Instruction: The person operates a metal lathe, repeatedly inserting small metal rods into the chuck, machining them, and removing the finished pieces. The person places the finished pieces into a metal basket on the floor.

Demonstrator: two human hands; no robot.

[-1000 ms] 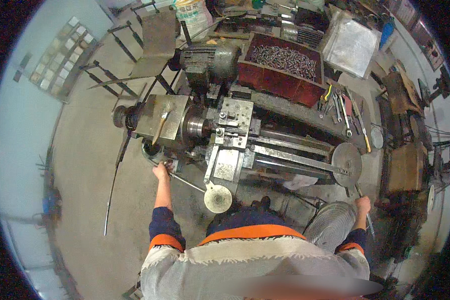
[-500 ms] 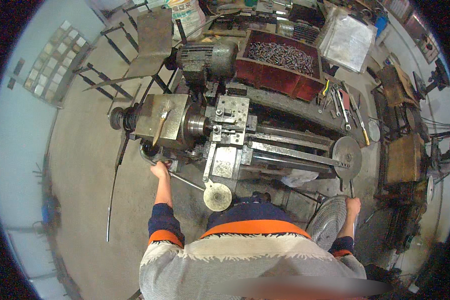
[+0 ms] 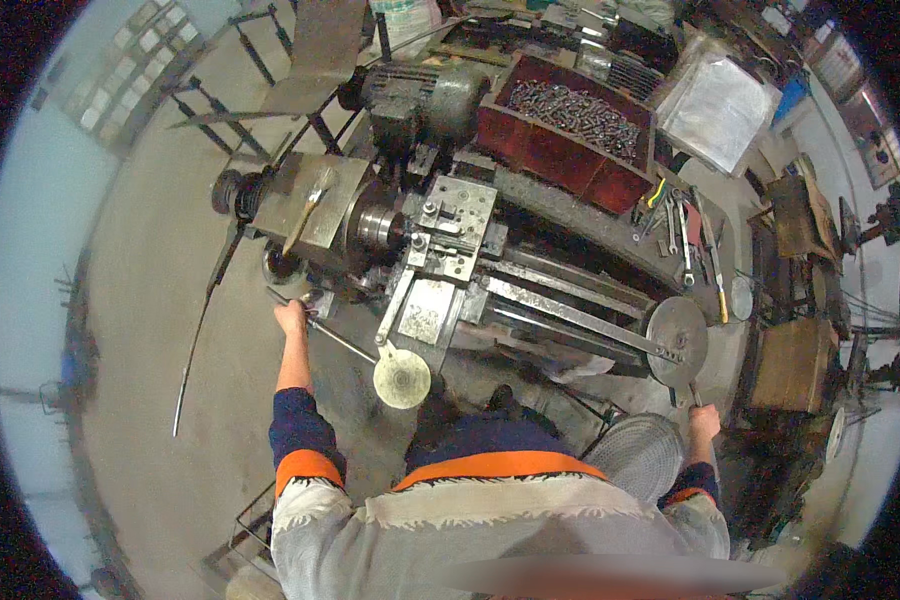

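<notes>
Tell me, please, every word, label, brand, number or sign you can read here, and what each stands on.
No text is readable.
Pale sack: faint marks, cut off at the top and too blurred to read.
Pale cards on the wall: too small and blurred to tell whether they bear writing.
Grey disc and cream disc: no readable marks.

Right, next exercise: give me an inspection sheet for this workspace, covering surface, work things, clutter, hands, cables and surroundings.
Surface: dark, grimy-looking shelf behind the machine.
Work things: metal bar; round plate with a handle below it.
Clutter: brush lying on the boxy housing; red box of small metal parts; wrenches among other tools beside it.
Hands: left hand closed around the metal bar; right hand closed around the handle.
Cables: dark lines at far right, perhaps cables; too blurred to tell.
Surroundings: grey floor at left; brown box at right.
</notes>
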